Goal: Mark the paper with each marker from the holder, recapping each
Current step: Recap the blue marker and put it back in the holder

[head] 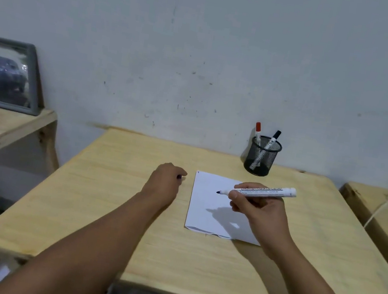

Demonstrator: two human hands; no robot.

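Gripping an uncapped blue whiteboard marker point(260, 192), right hand point(258, 208) fingers clamped, tip over paper point(206, 204); left hand point(166, 180) fisted around its cap point(179, 176).

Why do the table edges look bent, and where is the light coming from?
Head view: the wide-angle lens bows the table edges; the right hand and marker throw a shadow toward the viewer on the paper, suggesting light from above and ahead; glare hits the framed picture.
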